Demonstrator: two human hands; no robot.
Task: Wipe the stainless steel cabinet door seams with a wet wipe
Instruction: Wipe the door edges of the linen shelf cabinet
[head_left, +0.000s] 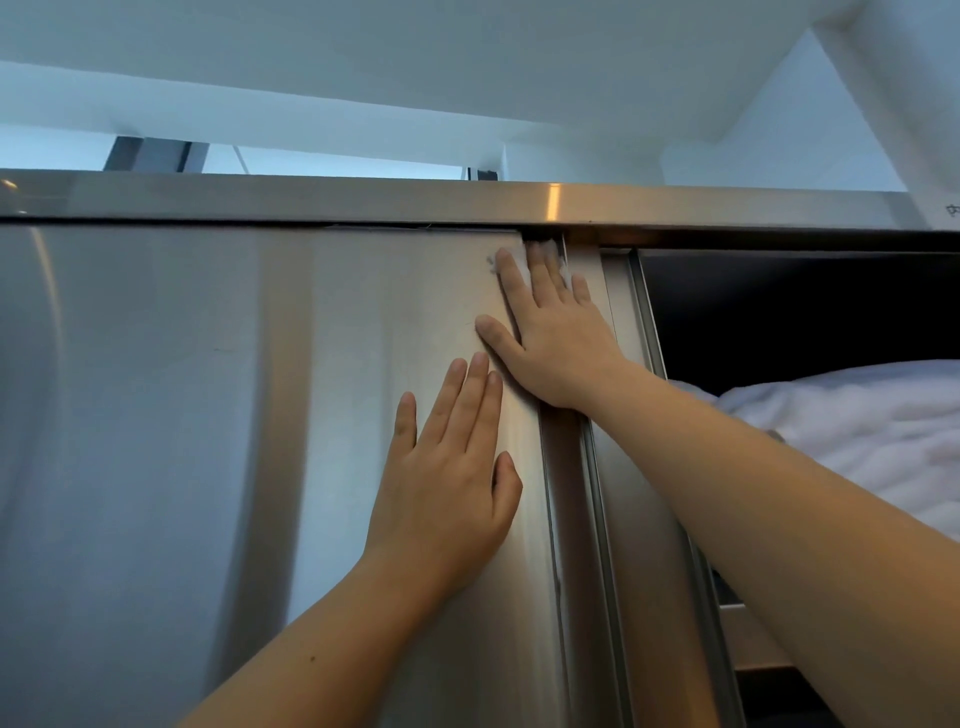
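up at the top corner, the fingers (540, 270) of your right hand (553, 338) lie stretched out and flat, pinning a white wet wipe (524, 254) against the upper right corner of the stainless steel sliding door (260, 415). only small scraps of the wipe show above and between the fingertips, right where the door's vertical edge meets the dark seam (441, 227) under the top rail (363, 200). your thumb points left, resting on the door face.

just below and to the left, your left hand (447, 478) is spread open, palm flat on the same door, gripping nothing; its fingertips almost reach the right hand's thumb, and its thumb lies beside the door's right edge.

running down from the right hand, the vertical seam (561, 493) sits between the door edge and the second door's frame (623, 312). your right forearm crosses this frame. to the right the cabinet stands open and dark, with white bedding or cloth (857, 431) piled inside. above the top rail are a white ceiling and beams.
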